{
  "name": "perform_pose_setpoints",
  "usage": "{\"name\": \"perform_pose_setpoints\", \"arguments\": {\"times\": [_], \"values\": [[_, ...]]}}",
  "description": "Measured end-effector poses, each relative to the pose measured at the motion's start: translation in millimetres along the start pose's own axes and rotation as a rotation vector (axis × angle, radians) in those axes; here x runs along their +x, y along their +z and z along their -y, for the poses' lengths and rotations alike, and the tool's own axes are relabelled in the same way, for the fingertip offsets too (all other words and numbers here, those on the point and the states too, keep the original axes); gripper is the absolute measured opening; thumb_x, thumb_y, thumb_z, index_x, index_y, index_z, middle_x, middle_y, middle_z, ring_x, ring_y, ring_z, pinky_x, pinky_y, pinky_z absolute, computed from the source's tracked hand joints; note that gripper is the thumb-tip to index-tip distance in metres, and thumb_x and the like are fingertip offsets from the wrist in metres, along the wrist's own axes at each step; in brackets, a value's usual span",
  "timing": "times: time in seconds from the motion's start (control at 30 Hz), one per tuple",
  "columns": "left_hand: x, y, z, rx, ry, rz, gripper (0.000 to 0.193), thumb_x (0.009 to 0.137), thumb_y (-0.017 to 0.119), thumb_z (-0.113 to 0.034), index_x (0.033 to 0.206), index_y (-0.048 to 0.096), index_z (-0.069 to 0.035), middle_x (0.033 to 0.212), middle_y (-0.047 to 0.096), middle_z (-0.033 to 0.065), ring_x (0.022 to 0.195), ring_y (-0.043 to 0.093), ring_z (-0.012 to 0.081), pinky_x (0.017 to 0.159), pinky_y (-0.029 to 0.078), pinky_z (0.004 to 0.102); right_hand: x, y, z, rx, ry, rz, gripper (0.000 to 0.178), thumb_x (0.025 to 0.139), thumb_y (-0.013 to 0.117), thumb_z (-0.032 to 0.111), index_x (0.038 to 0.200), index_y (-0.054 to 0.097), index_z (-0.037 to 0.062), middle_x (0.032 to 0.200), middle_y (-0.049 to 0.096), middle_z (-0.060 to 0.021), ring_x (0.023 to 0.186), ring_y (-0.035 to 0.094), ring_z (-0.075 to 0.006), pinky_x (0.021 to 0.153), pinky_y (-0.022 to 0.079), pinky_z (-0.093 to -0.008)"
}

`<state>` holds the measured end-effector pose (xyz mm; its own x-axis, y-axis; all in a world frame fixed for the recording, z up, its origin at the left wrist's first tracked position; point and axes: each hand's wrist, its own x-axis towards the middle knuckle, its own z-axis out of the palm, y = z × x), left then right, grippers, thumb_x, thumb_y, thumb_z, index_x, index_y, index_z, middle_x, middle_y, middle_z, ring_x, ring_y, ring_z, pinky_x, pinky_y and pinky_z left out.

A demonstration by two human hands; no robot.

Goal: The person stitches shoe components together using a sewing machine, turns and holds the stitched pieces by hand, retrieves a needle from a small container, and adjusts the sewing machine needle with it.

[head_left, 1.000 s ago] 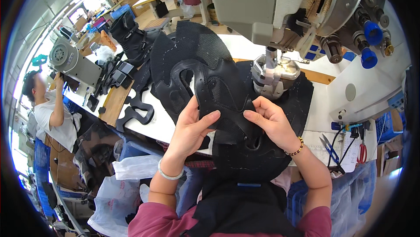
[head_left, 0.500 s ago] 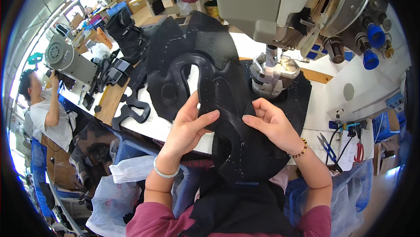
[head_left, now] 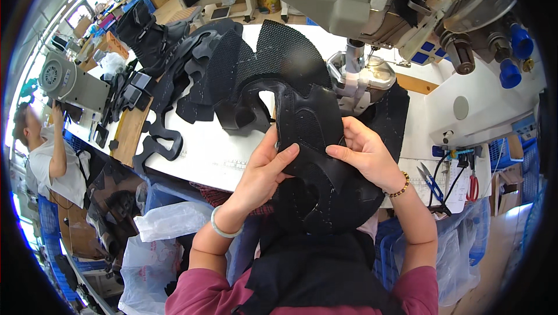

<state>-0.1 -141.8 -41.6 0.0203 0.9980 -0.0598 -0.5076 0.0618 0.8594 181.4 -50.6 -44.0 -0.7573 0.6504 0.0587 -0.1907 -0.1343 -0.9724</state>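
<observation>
A black shoe upper (head_left: 310, 114), part mesh and part smooth panel with stitched seams, is stretched between my two hands. My left hand (head_left: 268, 165) pinches its left edge, thumb on top and fingers beneath. On the opposite edge my right hand (head_left: 367, 151) grips it the same way. The lower part of the piece hangs toward my black apron (head_left: 319, 268), and its far mesh end rises over the table. Just beyond my right hand is the sewing machine's post and presser foot (head_left: 356, 77); the piece partly hides its base.
More black cut pieces (head_left: 192, 65) lie on the white table (head_left: 203, 151) at left, near a black boot (head_left: 139, 36). Blue scissors (head_left: 431, 181) and red-handled scissors (head_left: 472, 186) lie at right. A person (head_left: 49, 146) sits at another machine at far left. Plastic bags (head_left: 148, 268) hang below.
The upper has been drawn slightly away from the other black pieces at left, which now show separately. Both hands keep their hold. My view has shifted a little.
</observation>
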Motion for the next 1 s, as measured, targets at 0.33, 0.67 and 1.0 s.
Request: {"name": "perform_pose_setpoints", "arguments": {"times": [0.33, 0.67, 1.0], "values": [[2.0, -4.2, 1.8, -0.006, 0.001, -0.004, 0.046, 0.094, 0.042, -0.007, 0.136, 0.025, -0.004, 0.119, 0.051, 0.0103, 0.104, 0.055, 0.015, 0.083, 0.05, 0.0294, 3.1, 0.5, -0.8, 0.043, 0.019, 0.003, 0.037, 0.086, 0.056, -0.001, 0.12, 0.042, -0.0024, 0.115, 0.054, -0.0066, 0.105, 0.052, -0.0105, 0.092, 0.042, -0.0255], [4.1, -2.5, 2.4, -0.005, 0.002, -0.018, 0.046, 0.094, 0.042, -0.007, 0.137, 0.024, -0.004, 0.121, 0.05, 0.0102, 0.105, 0.055, 0.0163, 0.085, 0.051, 0.0306, 2.4, -2.7, -3.2, 0.011, 0.007, -0.032, 0.027, 0.091, 0.051, 0.008, 0.116, 0.047, -0.0017, 0.11, 0.056, -0.0043, 0.1, 0.052, -0.0075, 0.088, 0.041, -0.0238], [3.9, 2.3, 2.6, 0.013, 0.015, -0.051, 0.045, 0.092, 0.043, -0.003, 0.135, 0.028, -0.003, 0.119, 0.051, 0.0125, 0.101, 0.059, 0.0186, 0.079, 0.054, 0.0305, -1.4, -0.9, -10.0, -0.062, -0.086, -0.111, 0.029, 0.09, 0.052, 0.005, 0.117, 0.047, -0.0044, 0.109, 0.058, -0.0063, 0.099, 0.055, -0.0086, 0.086, 0.044, -0.0232]]}}
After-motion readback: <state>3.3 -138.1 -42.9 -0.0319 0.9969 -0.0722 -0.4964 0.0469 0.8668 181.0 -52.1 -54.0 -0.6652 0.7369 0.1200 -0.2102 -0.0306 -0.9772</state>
